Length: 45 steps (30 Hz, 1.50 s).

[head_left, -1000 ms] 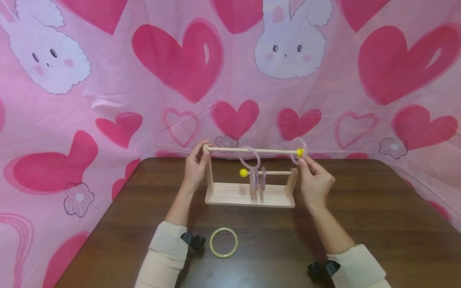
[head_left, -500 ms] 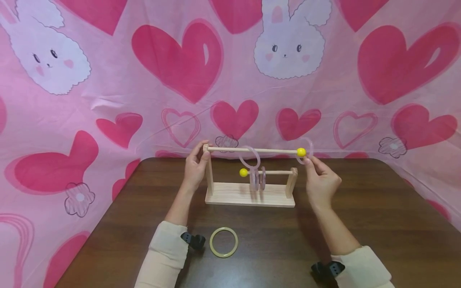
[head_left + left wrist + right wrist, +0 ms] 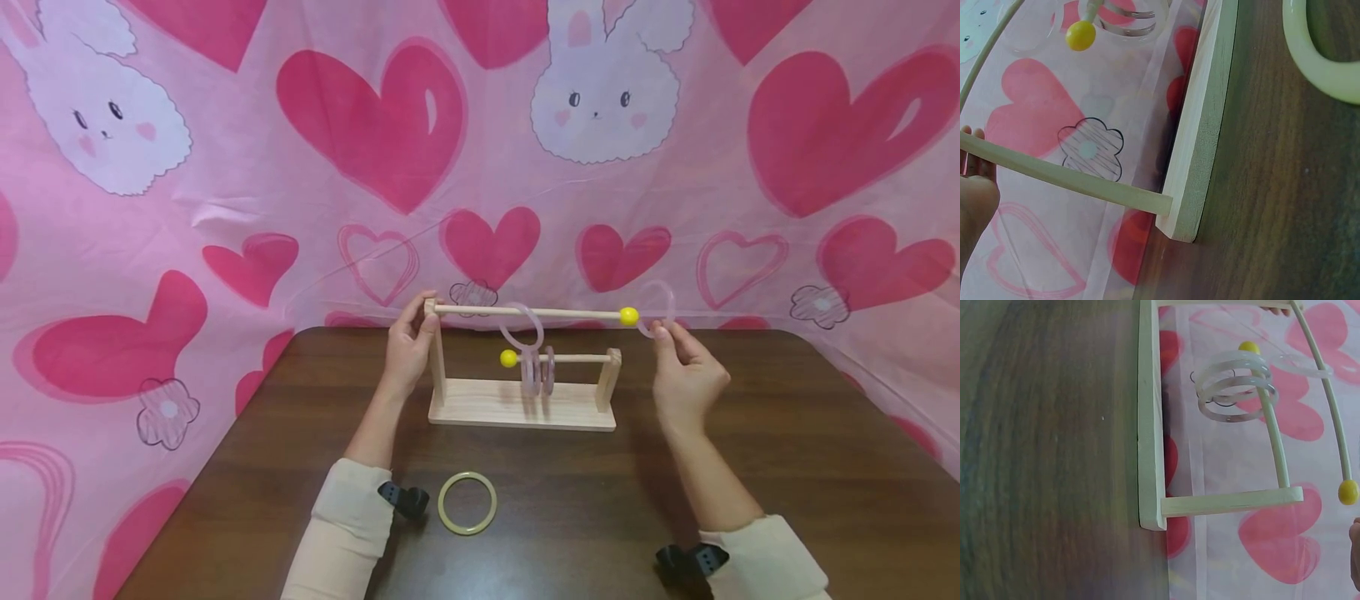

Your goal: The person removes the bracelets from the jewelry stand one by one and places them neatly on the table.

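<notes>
A wooden bangle stand [image 3: 487,403] with two rods stands on the table. My left hand [image 3: 408,346] grips the top of its left post [image 3: 1072,179], thumb in front. At the far right, my right hand [image 3: 688,379] pinches a translucent pale purple bangle [image 3: 672,302] between thumb and fingers. This bangle is just beyond the yellow ball [image 3: 628,317] that tips the upper rod [image 3: 585,314]. Another pale purple bangle [image 3: 539,332] hangs midway along that rod. On the lower rod [image 3: 1277,450] hang several translucent bangles [image 3: 550,372], near its yellow ball [image 3: 509,358].
A yellow-green bangle [image 3: 441,503] lies flat on the dark wooden table [image 3: 570,517], in front of the stand and between the forearms. Behind the table hangs a pink cloth [image 3: 495,167] printed with hearts and rabbits.
My right hand has moved right, carrying the pinched bangle from around the upper rod's yellow ball to beyond its end. The left hand and the stand have stayed in place.
</notes>
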Motion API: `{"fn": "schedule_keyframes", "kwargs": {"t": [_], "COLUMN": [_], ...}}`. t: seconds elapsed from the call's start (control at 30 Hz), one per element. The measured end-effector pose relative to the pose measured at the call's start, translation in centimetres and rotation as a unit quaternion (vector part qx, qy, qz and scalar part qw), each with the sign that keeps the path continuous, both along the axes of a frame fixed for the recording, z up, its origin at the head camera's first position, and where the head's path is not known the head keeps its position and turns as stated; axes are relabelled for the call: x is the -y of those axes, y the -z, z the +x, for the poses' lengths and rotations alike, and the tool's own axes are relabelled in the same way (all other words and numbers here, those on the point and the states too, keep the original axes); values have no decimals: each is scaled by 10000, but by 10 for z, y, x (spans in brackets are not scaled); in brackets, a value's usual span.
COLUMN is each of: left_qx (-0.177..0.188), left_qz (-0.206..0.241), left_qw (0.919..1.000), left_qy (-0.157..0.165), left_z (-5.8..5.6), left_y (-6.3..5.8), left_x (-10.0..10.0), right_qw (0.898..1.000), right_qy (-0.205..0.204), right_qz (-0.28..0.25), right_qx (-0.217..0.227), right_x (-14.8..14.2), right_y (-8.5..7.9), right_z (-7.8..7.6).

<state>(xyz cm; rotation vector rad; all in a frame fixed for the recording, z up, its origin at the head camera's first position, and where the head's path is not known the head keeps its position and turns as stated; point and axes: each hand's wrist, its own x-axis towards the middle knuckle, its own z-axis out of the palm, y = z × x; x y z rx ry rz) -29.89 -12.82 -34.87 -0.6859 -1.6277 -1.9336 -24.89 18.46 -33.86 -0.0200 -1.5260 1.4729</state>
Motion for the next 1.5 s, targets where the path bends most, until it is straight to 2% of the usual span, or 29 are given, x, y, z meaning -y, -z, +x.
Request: {"fn": "schedule_keyframes", "kwargs": {"t": [0.17, 0.47, 0.7, 1.03, 1.2, 1.33, 1.5], "left_qx": [45, 75, 76, 52, 68, 55, 30], "left_qz": [-36, -88, -91, -75, -112, -121, -123], "left_qw": [10000, 9999, 9999, 9999, 9999, 9999, 9999], "left_qy": [-6, -30, -35, -49, -76, -55, -56], "left_z": [0, -1, 0, -1, 0, 0, 0], "left_y": [0, 0, 0, 0, 0, -1, -1], "left_x": [0, 1, 1, 1, 1, 1, 1], "right_qw": [9987, 9890, 9768, 9415, 9127, 8983, 8938], "right_qy": [-103, -742, -1276, -2306, -2876, -3371, -3821], "right_qz": [-430, -1135, -1691, -2455, -2892, -2769, -2235], "right_qx": [-253, -597, -315, -83, 252, 531, 716], "right_x": [-1, 2, 9, 2, 1, 0, 0], "right_y": [0, -6, -8, -7, -7, -6, -3], "right_z": [0, 5, 9, 5, 6, 8, 10]}}
